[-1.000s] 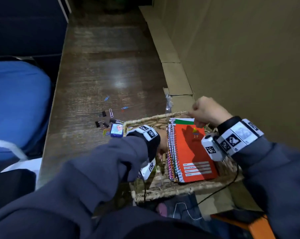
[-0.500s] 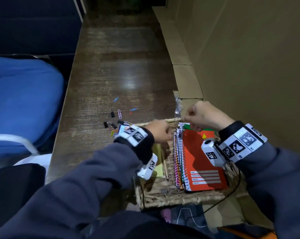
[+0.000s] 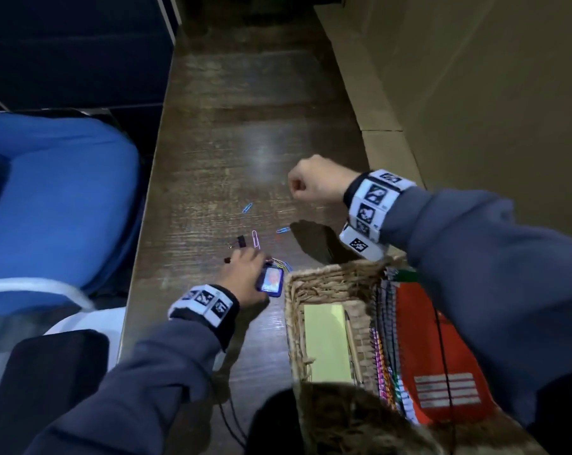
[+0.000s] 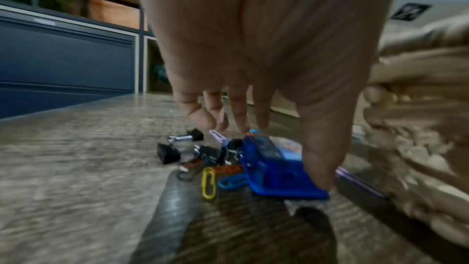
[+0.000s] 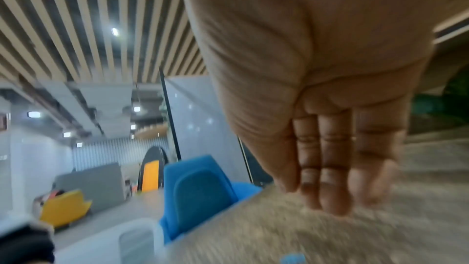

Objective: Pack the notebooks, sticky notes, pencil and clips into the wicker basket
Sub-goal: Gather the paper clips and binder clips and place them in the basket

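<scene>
The wicker basket (image 3: 324, 277) sits at the near right of the wooden table. Inside lie a yellow sticky-note pad (image 3: 327, 343), a pencil (image 3: 353, 349) and spiral notebooks (image 3: 442, 356) under an orange-red cover. Left of the basket my left hand (image 3: 251, 267) spans a small blue box (image 3: 271, 280). In the left wrist view the thumb presses the blue box (image 4: 274, 168) at its near corner and the fingertips (image 4: 243, 127) come down at its far end. Paper clips (image 3: 255, 239) and binder clips (image 4: 167, 153) lie scattered around it. My right hand (image 3: 297, 187) hovers over the table beyond the basket, loosely curled, holding nothing.
A blue chair (image 3: 58, 198) stands close to the table's left edge. A cardboard wall (image 3: 475, 93) runs along the right side, right behind the basket. Bare wood (image 3: 245, 110) stretches away at the far end. A thin black cable (image 3: 442, 339) crosses the notebooks.
Both hands have left the basket. The left one went left to the blue box among the clips. The right one let go of the notebooks and rose over the table beyond the basket.
</scene>
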Tool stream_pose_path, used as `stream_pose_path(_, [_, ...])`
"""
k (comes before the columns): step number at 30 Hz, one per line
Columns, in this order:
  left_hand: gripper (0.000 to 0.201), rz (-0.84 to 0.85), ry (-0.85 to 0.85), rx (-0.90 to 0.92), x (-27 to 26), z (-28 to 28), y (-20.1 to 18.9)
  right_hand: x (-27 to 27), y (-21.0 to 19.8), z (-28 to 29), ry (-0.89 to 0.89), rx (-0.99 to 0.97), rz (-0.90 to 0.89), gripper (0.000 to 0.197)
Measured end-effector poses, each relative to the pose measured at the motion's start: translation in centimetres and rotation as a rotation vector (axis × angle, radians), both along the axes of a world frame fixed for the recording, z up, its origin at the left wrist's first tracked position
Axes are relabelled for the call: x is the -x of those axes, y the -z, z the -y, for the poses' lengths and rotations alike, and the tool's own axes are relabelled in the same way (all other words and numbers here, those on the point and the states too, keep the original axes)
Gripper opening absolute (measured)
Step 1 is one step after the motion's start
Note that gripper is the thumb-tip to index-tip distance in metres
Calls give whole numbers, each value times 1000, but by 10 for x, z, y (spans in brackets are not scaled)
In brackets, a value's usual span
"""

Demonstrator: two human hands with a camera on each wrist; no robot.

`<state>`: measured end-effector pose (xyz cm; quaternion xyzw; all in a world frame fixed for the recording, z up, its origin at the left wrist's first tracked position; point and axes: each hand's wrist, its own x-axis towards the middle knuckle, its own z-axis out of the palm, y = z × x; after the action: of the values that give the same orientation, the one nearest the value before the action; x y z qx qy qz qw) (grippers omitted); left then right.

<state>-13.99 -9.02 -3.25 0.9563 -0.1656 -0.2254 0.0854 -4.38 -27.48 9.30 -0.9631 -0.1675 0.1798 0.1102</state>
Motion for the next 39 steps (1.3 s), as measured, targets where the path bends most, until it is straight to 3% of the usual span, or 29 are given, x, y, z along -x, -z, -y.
stream_pose_path(7, [60,27,80,-29,-2,10,16,-34,75,-32,-203,222,-168,21])
stream_pose_path(12, [59,-58,-9,197,-5,2,5,-47,116,-34,-238,367,-232,18])
stream_pose_path(16, [54,-166,-161,387,-4,-7,-15,-45,116,-38,-248,354,-210,16])
stream_pose_path(21, [55,-90,-273,433,-1,-19,-33,-43,120,-36,-240,368,-201,20])
stream_pose_path(26, [55,-38,-336,516,3,-19,-56,-37,110,-35,-249,405,-228,10])
stream_pose_path(28, [56,-47,-330,551,6,-16,-65,-35,104,-31,-230,376,-241,24])
stream_pose_path(31, [50,-82,-278,530,12,-7,-79,-32,75,-19,-133,222,-162,8])
stream_pose_path(33, [46,-126,-254,521,17,2,-88,-26,47,-8,-142,128,-96,14])
stream_pose_path(36, [35,-157,-155,478,23,21,-99,-6,9,14,-130,11,-31,27])
stream_pose_path(39, [28,-146,12,412,33,47,-109,27,-13,41,-147,-6,-6,26])
